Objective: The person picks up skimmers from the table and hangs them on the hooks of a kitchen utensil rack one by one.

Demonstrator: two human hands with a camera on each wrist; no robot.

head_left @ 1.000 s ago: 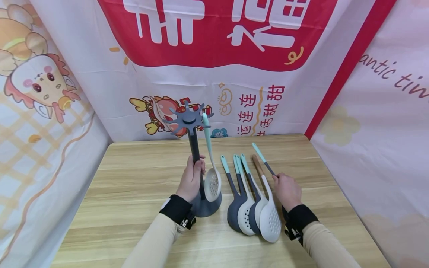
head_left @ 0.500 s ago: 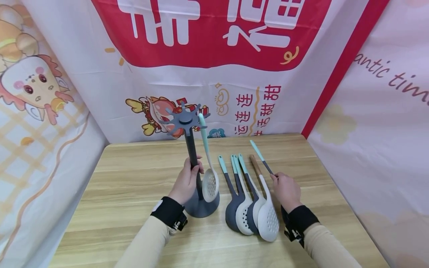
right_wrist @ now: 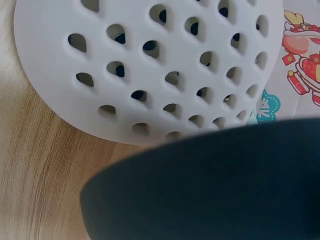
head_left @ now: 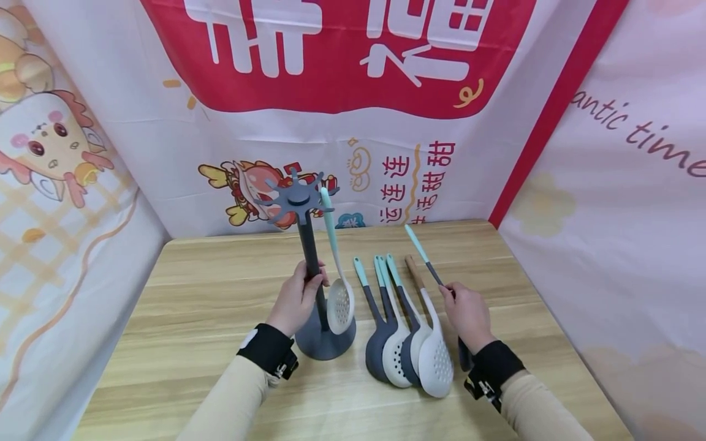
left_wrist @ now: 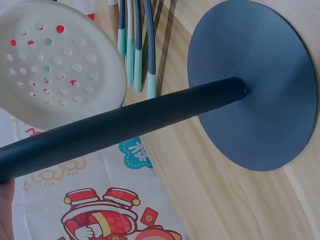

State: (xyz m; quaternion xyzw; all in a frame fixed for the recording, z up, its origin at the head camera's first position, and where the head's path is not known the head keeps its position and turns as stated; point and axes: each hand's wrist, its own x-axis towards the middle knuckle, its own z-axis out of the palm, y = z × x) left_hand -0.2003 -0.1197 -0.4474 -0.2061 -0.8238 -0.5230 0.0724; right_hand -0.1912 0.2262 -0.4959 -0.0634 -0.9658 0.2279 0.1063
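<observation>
My left hand (head_left: pixel 295 300) grips the pole of a dark grey utensil stand (head_left: pixel 309 245), which stands upright with a ring of hooks at its top. From one hook hangs a cream skimmer (head_left: pixel 341 306) with a mint handle, close beside the pole. In the left wrist view, the stand's round base (left_wrist: pixel 255 115) rests on the wood. My right hand (head_left: pixel 467 315) holds a dark grey utensil (head_left: pixel 434 272) with a mint handle, by its shaft. Its broad dark head (right_wrist: pixel 215 185) fills the lower right wrist view; the kind cannot be told. Beside it lies a white skimmer (head_left: pixel 436 367) with a brown handle.
Several more utensils lie overlapped in a row between the hands, among them a dark ladle (head_left: pixel 377 352) and a cream perforated spoon (head_left: pixel 396 358), handles pointing away. The wooden table (head_left: pixel 220 275) ends at a printed cloth backdrop (head_left: pixel 248 135), with cloth on both sides too.
The head view has shifted slightly, moving the scene left. The utensil in my right hand has its handle end raised a little. My left hand keeps its grip on the pole.
</observation>
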